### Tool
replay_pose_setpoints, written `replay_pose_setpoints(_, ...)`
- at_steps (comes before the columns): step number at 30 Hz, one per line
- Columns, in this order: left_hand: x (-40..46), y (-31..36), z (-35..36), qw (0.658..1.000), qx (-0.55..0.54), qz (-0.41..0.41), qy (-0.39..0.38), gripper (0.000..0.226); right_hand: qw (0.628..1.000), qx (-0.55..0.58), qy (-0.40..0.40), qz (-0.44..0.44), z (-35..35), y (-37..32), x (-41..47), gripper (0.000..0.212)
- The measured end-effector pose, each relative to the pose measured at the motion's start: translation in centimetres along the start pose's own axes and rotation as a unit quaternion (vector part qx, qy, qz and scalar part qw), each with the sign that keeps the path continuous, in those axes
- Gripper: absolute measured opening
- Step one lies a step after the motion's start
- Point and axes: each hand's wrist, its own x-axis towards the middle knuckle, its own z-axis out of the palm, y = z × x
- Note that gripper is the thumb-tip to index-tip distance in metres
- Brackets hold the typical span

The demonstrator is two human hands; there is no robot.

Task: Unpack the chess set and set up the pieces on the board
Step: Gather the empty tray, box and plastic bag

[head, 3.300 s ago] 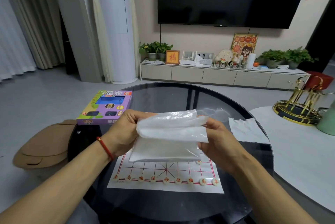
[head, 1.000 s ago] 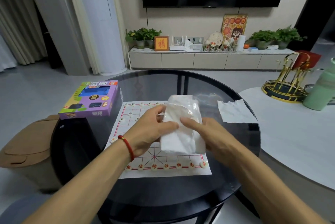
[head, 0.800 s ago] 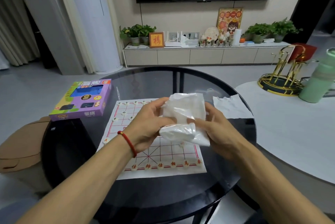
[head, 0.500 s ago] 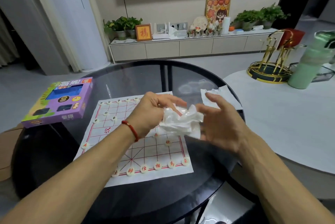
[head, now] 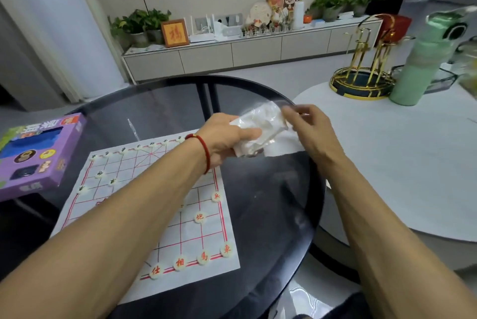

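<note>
The paper chess board (head: 206,233) lies on the black glass table (head: 271,215), with round white pieces along its near row (head: 204,258) and far row (head: 152,144). My left hand (head: 227,140) grips a crumpled clear plastic bag (head: 260,127) above the table's far right part, beyond the board's corner. My right hand (head: 309,130) pinches the bag's upper right side with its fingertips. My left forearm hides the board's middle.
The purple game box (head: 36,156) overhangs the table's left edge. A white sheet (head: 284,147) lies under the bag. On the white table (head: 400,163) to the right stand a gold rack (head: 361,81) and a green bottle (head: 423,60).
The flat bag was folded and crumpled between both hands, then carried right off the board toward the white sheet. The view dropped and swung right.
</note>
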Motion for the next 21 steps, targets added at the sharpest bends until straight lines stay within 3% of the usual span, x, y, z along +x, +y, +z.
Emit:
replay_pose_setpoints(2,1.3,0.2,0.5,1.000,-0.002,-0.016,0.005,0.030,0.983,-0.152,0.096,0.048,-0.5,3.0,1.8,0.063)
replay_pose_setpoints(4,2.1,0.1,1.1,1.000,0.013,-0.021,0.004,0.032,0.963,-0.227,0.080,0.119,-0.4,5.3,2.8,0.067)
replay_pose_setpoints(6,2.5,-0.2,1.5,0.999,0.024,-0.020,-0.006,0.032,0.962,-0.213,0.066,0.160,0.0,6.3,3.1,0.054)
replay_pose_setpoints(9,1.8,-0.7,1.0,0.998,0.059,0.011,-0.022,0.026,0.958,-0.214,0.147,0.120,-0.3,5.8,2.8,0.029)
replay_pose_setpoints(11,0.7,-0.8,0.3,0.992,0.115,0.048,-0.022,0.020,0.962,-0.209,0.168,0.049,-0.6,4.3,2.3,0.023)
replay_pose_setpoints(16,-3.3,0.1,-2.8,0.959,0.253,0.121,-0.031,0.015,0.984,-0.119,0.076,-0.108,0.2,-1.5,-0.4,0.014)
replay_pose_setpoints(21,-9.5,0.2,-7.5,0.906,0.391,0.161,-0.020,0.027,0.957,-0.070,-0.137,-0.245,3.4,-8.1,-7.0,0.010)
